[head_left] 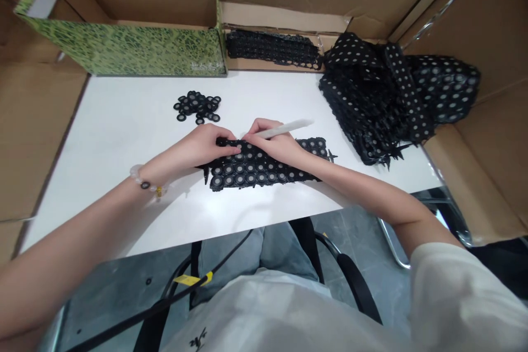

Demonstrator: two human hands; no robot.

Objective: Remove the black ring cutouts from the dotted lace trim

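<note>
Black dotted strip (256, 168): upper edge partly covered by left hand (206, 146) and right hand (272, 143). White stick (286, 128): lower end hidden by right hand, tip not visible. Heap of black strips (371, 93): single pieces cannot be told apart. Small black rings (197, 106): too small for detail. Left forearm (49, 275): cut off by lower left edge. White sleeve (462, 297): cut off by right edge. Black cable (144, 308): runs off bottom edge.
</note>
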